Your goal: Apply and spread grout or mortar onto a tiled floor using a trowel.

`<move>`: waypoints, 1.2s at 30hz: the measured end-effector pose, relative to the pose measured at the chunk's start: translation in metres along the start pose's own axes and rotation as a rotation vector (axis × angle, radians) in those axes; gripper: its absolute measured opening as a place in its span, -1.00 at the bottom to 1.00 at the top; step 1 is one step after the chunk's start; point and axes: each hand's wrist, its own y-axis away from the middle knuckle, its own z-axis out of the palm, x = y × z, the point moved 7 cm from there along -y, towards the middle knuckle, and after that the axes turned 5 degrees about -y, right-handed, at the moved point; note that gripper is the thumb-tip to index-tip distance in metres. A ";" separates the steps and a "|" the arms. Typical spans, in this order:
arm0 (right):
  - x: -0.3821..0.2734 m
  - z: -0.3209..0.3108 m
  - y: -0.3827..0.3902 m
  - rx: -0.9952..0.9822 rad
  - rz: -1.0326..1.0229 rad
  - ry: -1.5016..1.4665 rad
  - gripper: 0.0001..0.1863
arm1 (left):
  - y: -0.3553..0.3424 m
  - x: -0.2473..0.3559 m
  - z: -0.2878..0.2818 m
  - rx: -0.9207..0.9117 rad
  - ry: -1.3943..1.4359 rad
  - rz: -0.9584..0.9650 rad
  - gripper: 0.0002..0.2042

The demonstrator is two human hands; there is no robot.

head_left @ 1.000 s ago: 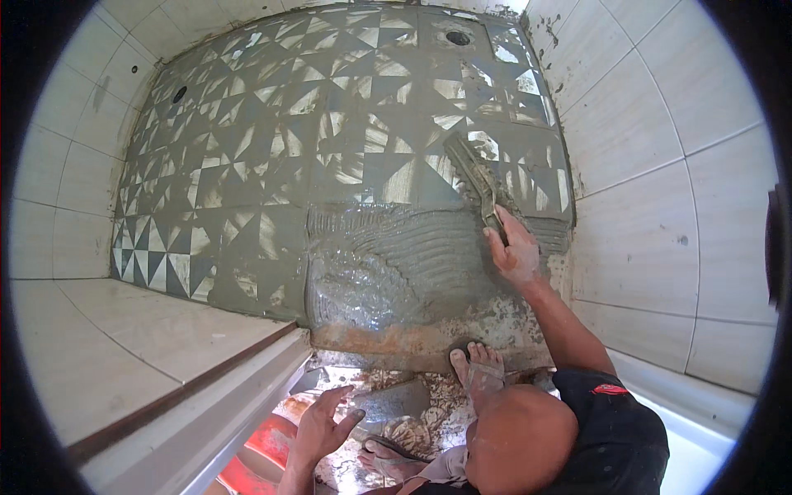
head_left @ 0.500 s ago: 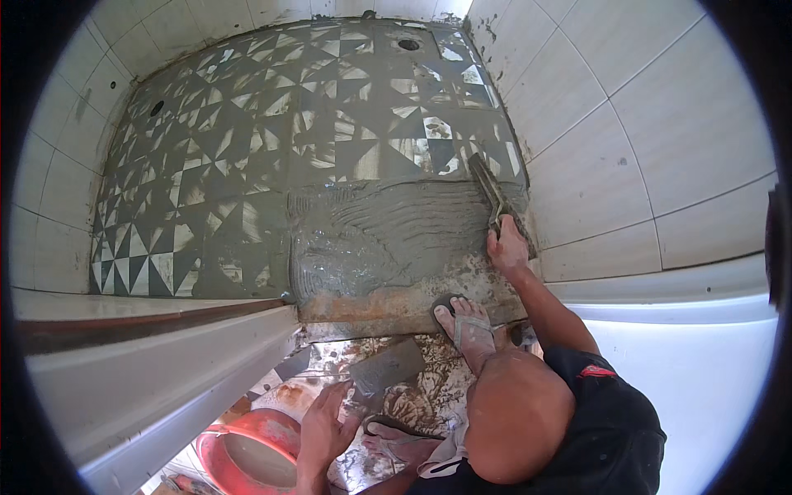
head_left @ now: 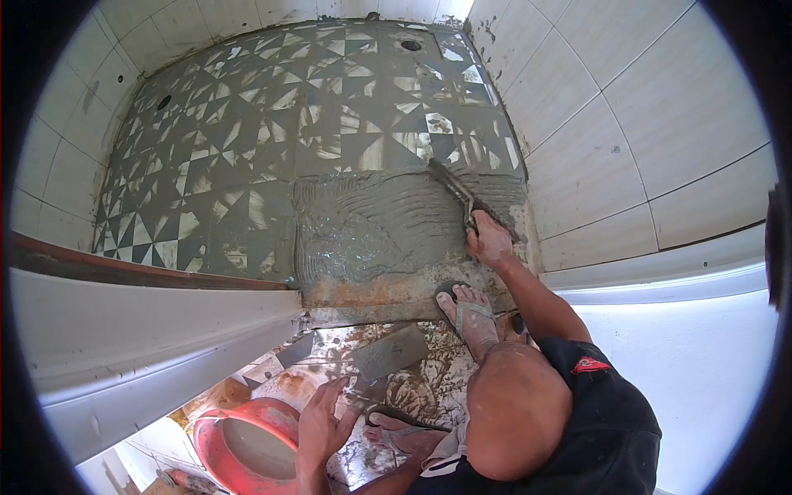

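My right hand (head_left: 490, 237) grips the handle of a notched trowel (head_left: 450, 183). Its long narrow blade tilts up and left over a bed of wet grey mortar (head_left: 371, 219) combed into curved ridges. Beyond the mortar, laid floor tiles (head_left: 239, 144) show dark and white triangles under grey smears. My left hand (head_left: 323, 422) hangs low by the doorway, fingers apart and apparently holding nothing. Close to its fingertips lies a flat grey rectangular piece (head_left: 389, 352), whose kind I cannot make out. A red bucket (head_left: 285, 419) with grey slurry stands left of this hand.
Pale tiled walls (head_left: 627, 140) bound the floor. Two round dark drain holes, one at the far right (head_left: 411, 45), open in the tiling. A white door frame (head_left: 165, 338) juts in from the left. My sandalled foot (head_left: 469, 313) is on the threshold beside the mortar.
My right hand has drawn the trowel leftward across the mortar, away from the right wall. My left hand stays in nearly the same place. The view has shifted slightly.
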 end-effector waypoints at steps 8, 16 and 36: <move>-0.002 -0.011 -0.026 0.055 0.028 -0.022 -0.65 | 0.008 -0.003 0.003 -0.037 0.016 -0.057 -0.45; -0.035 0.008 -0.013 -0.118 -0.132 -0.072 -0.56 | 0.006 -0.011 0.010 -0.037 0.021 -0.049 -0.46; 0.108 -0.048 0.027 0.153 0.419 0.219 -0.61 | -0.011 -0.005 0.010 -0.025 0.042 0.052 -0.45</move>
